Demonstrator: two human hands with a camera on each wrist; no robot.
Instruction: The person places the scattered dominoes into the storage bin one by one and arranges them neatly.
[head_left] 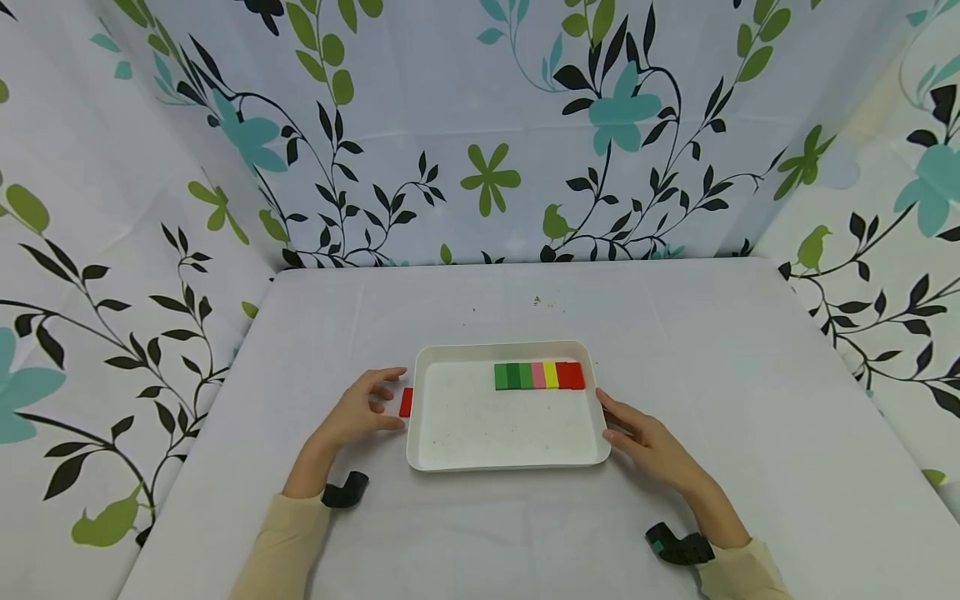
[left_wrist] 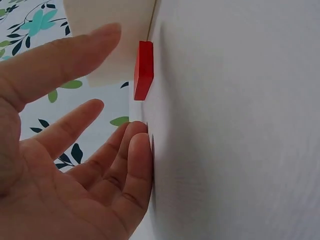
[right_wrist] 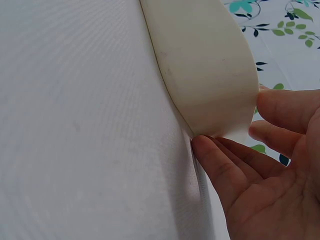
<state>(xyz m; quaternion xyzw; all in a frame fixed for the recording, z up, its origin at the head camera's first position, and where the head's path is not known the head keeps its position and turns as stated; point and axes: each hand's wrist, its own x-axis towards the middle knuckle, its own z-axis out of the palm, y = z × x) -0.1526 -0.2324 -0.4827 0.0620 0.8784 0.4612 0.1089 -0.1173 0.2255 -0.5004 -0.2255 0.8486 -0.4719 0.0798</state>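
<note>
A white tray (head_left: 480, 433) lies on the table, and a row of coloured blocks (head_left: 538, 376) in green, pink, yellow and red sits in its upper right part. Just outside the tray's left wall stands a single red block (head_left: 406, 402), also seen in the left wrist view as a thin red block (left_wrist: 144, 70). My left hand (head_left: 360, 410) is beside that block, fingers and thumb spread apart with a gap to it. On the opposite side, my right hand (head_left: 645, 437) touches the tray's right wall with its fingertips, fingers loosely bent.
A white cloth covers the table (head_left: 510, 533). Small dark specks (head_left: 537, 300) lie on it behind the tray. Leaf-patterned curtains (head_left: 420, 100) hang at the back and both sides. Black wrist devices (head_left: 345, 490) sit at both sleeves.
</note>
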